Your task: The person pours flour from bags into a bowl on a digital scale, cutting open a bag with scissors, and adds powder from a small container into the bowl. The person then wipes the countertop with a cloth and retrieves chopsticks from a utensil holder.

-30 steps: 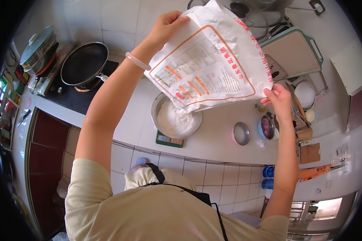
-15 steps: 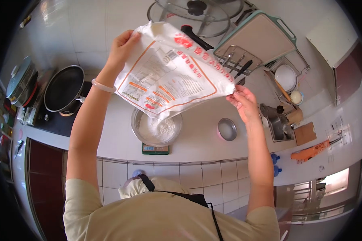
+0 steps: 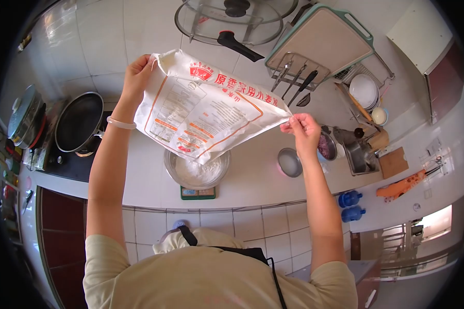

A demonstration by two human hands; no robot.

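Both hands hold a white flour bag with red and orange print, tilted over a bowl. My left hand pinches its upper left corner. My right hand grips the lower right corner between thumb and fingers. The bag's lower corner hangs over the metal bowl, covering part of its far side. White flour lies inside the bowl. Under the bowl sits a green kitchen scale, its display at the near edge.
A small round bowl and a bowl with purple contents stand right, near the sink. At left, a black frying pan rests on the stove. Utensils, a cutting board and a glass lid are behind.
The bag has shifted left and its top edge has come down, both hands still on it. My left hand moved left and lower. The bowl with purple contents now shows beside my right wrist.
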